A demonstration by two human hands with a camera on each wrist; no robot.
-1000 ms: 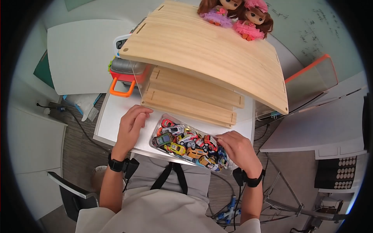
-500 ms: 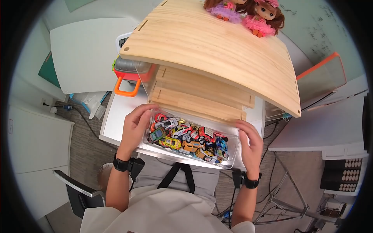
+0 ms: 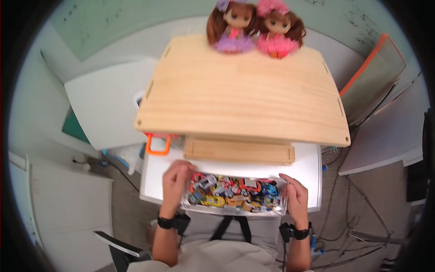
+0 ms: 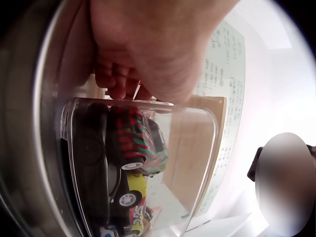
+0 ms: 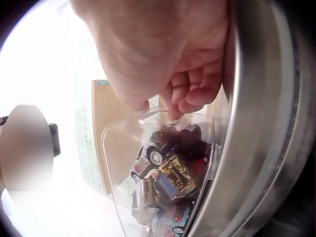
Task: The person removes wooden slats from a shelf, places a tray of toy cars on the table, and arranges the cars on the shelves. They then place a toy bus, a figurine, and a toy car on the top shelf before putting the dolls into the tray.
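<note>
A clear plastic box (image 3: 235,211) full of small toy cars (image 3: 224,188) sits at the front edge of the white table. My left hand (image 3: 176,183) holds its left end, and my right hand (image 3: 297,197) grips the right end. In the left wrist view, curled fingers (image 4: 118,84) lie behind the box's end wall, and a red, black and green car (image 4: 131,140) shows through the plastic. The right wrist view has thumb and fingers (image 5: 200,98) at the rim, with several cars (image 5: 175,177) below.
Behind the box stands a wooden shelf unit (image 3: 244,99) with a lower board (image 3: 240,151). Two dolls (image 3: 233,38) sit on its top. An orange handle (image 3: 158,145) sticks out at its left on the white table (image 3: 154,186). A chair (image 3: 120,245) stands at lower left.
My right hand has shifted from the box's upper right corner to its right end, and my left hand has come onto the left end. The box now lies straighter along the table edge. The head view has tilted up.
</note>
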